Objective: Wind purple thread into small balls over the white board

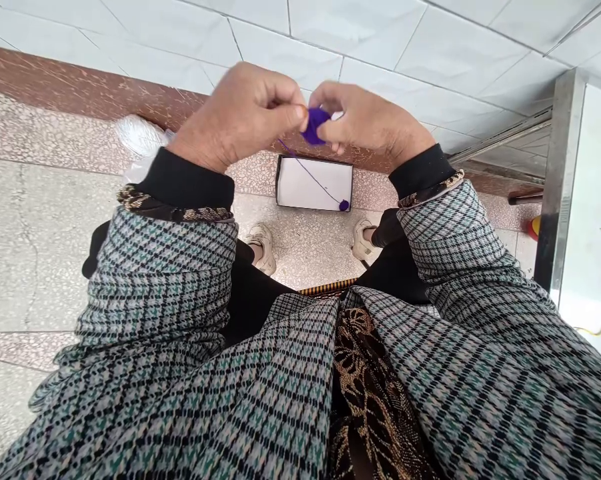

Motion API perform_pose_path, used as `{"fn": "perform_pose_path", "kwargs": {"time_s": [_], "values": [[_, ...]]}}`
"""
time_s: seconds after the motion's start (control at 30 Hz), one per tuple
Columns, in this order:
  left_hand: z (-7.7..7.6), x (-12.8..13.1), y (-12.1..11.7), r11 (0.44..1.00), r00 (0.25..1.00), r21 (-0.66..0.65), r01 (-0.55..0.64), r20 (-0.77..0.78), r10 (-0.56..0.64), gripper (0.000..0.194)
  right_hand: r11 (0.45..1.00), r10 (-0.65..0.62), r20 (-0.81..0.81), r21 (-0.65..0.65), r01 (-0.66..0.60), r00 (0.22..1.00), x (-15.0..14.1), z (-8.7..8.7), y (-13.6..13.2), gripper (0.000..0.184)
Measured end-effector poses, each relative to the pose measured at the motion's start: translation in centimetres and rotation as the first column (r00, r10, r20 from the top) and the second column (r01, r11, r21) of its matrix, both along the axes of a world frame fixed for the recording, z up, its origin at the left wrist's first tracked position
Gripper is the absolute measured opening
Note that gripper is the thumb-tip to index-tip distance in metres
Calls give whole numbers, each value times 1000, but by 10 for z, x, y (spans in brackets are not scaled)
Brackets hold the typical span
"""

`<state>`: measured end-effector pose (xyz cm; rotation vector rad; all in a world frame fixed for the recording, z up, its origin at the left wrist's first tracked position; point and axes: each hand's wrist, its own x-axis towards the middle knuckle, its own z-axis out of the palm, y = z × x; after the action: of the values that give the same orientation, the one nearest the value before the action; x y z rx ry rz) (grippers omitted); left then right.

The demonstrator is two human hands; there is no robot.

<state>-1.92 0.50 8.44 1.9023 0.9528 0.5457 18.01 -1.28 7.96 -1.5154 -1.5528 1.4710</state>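
Between my two hands is a small purple yarn piece [314, 127], roundish and partly covered by fingers. My left hand [253, 113] is closed, with thumb and forefinger pinched at its left edge. On the other side, my right hand [367, 123] grips the piece with bent fingers. A small white bit [337, 115] shows by the right fingers; what it is I cannot make out. A purple strand [313, 177] slants from below my left hand to a little purple yarn ball [344, 205], which lies in the near right corner of a shallow white box [313, 183] with dark edges.
White yarn [141, 137] in clear plastic lies on the speckled floor [55, 233] to the left, by the reddish skirting. A tiled wall [305, 40] rises ahead. A metal-edged panel [563, 180] stands at the right. My light shoes [261, 248] flank the box.
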Motion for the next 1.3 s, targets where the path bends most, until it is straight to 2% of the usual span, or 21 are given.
{"fn": "perform_pose_path", "kwargs": {"time_s": [0.07,0.13,0.23,0.3,0.33,0.4,0.43,0.5,0.53,0.63,0.7,0.73,0.8,0.83,0.9,0.93,1.0,1.07,1.13,1.2,1.3], "values": [[1,-5,4,996,995,14,-94,18,93,20,977,206,-167,-16,-212,964,3,1,-5,30],[-2,-5,8,985,981,-29,-172,80,174,19,979,196,-414,34,-200,889,3,9,-7,29],[-7,2,7,981,980,-87,-174,83,181,19,989,-111,-721,-14,146,683,-2,24,0,12],[-7,8,3,994,1000,-106,-21,3,21,19,927,-294,-788,-95,364,541,-5,25,8,34],[-6,11,0,991,997,-113,73,-33,-77,20,893,-345,-769,-93,440,539,-5,22,13,35],[-1,13,-5,972,976,-110,206,-54,-213,25,873,-388,-612,-4,488,689,-3,9,19,18],[2,12,-6,970,973,-100,221,-48,-227,27,891,-373,-483,52,451,792,0,1,21,14],[7,7,-6,987,988,-53,149,-22,-151,25,966,-213,-241,94,241,947,5,-12,19,28],[9,3,-5,997,997,-21,75,-6,-75,24,990,-101,-157,81,115,983,7,-15,15,30],[10,-9,0,990,990,24,-139,5,139,24,983,183,-129,-2,-185,975,10,-10,1,28],[8,-12,3,982,982,-2,-187,-6,187,23,973,223,-239,-11,-232,945,8,2,-6,32],[6,-12,3,982,982,-16,-189,-12,188,23,983,179,-300,12,-183,937,6,8,-7,32],[2,-7,3,985,985,-20,-171,-42,170,22,997,-17,-430,64,49,903,2,19,-5,20],[0,-4,2,989,987,-21,-145,-66,143,21,979,-132,-500,69,192,856,0,22,-2,9],[-3,4,0,998,993,-45,-42,-110,37,19,900,-315,-629,40,434,711,-2,23,8,16],[-3,7,-2,997,992,-68,25,-118,-33,20,874,-368,-640,9,486,674,-2,21,12,20],[-2,11,-6,985,984,-106,138,-102,-149,25,872,-410,-536,5,489,738,-1,10,19,13],[4,11,-8,985,985,-86,150,-74,-156,25,920,-351,-309,59,386,884,0,-4,19,20],[10,5,-9,998,996,-6,60,-67,-60,25,981,-162,-111,89,172,981,2,-16,14,25],[15,-2,-7,995,994,83,-49,-98,57,27,998,60,-58,40,-58,997,4,-20,5,20],[16,-10,-2,983,973,108,-151,-158,167,24,973,217,-239,-22,-229,947,7,-5,-7,23]]}}
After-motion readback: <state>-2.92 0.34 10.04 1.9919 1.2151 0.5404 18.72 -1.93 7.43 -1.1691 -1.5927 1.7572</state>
